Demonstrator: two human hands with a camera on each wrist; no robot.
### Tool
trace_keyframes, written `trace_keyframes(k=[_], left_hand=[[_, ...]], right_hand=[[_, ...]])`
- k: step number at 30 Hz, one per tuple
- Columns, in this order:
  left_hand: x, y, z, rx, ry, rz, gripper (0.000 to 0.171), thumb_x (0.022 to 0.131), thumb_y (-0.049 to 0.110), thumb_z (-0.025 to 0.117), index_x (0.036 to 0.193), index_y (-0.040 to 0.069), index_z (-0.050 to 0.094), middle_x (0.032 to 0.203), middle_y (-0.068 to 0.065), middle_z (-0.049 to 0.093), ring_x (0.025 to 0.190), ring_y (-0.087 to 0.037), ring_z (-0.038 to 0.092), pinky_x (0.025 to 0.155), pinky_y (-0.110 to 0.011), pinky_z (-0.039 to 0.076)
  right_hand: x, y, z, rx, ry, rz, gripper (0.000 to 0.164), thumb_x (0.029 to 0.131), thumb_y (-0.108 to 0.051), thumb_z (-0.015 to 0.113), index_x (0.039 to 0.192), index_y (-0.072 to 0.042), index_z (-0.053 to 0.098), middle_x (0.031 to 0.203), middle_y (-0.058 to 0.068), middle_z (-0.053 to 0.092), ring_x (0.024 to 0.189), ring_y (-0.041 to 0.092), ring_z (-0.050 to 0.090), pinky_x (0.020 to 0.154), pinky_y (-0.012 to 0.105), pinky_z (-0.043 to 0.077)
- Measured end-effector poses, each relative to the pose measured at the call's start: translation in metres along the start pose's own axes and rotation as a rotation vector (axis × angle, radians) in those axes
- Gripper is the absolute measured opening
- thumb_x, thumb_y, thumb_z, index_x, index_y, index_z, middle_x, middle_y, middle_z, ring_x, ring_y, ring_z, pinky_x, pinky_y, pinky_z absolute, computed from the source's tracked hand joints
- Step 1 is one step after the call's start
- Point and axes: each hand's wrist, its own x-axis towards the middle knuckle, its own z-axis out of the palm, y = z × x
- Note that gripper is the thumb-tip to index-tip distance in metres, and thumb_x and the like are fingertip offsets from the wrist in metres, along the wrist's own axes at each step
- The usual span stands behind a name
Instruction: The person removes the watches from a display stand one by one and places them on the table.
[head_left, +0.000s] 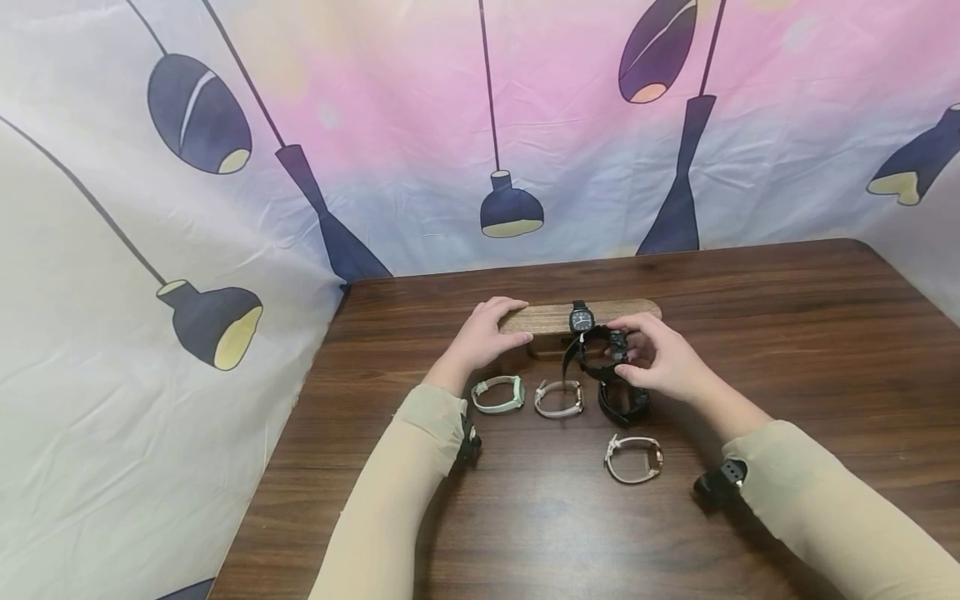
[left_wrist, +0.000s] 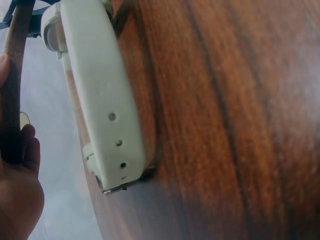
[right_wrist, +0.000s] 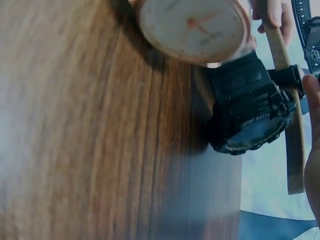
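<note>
My left hand (head_left: pixel 483 335) grips the left end of a wooden watch stand (head_left: pixel 547 320), thumb at its near side. A black watch with a squarish face (head_left: pixel 581 320) is strapped around the stand's bar. With thumb and fingers, my right hand (head_left: pixel 666 358) pinches a chunky black wristwatch (head_left: pixel 619 345) just in front of the stand, its strap hanging partly loose. Below it lies a black sport watch (right_wrist: pixel 255 122) on the table. The right wrist view shows only the edge of the held watch (right_wrist: pixel 313 50).
On the brown table (head_left: pixel 517 508) stand a mint-green watch (head_left: pixel 519 392), a pale-strapped watch (head_left: pixel 580 398) and, nearer me, a white-strapped watch with a rose-gold case (head_left: pixel 656 458). A lamp-patterned cloth (head_left: pixel 420 167) hangs behind the table.
</note>
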Motion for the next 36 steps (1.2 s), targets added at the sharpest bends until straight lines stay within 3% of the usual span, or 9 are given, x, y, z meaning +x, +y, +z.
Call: trace_keyframes(k=[36], left_hand=[[-0.001,0.001,-0.001,-0.007,-0.003,-0.005,0.056,0.086,0.038,0.068,0.135,0.018,0.052,0.135,0.001,0.047,0.122,-0.020,0.039,0.099,-0.040,0.035]], right_hand=[[-0.003,-0.001,0.026,0.097,-0.084,-0.025,0.057,0.068,0.012,0.071,0.121,0.004,0.052,0.110,0.012,0.051,0.089,0.012,0.061,0.075,0.024,0.052]])
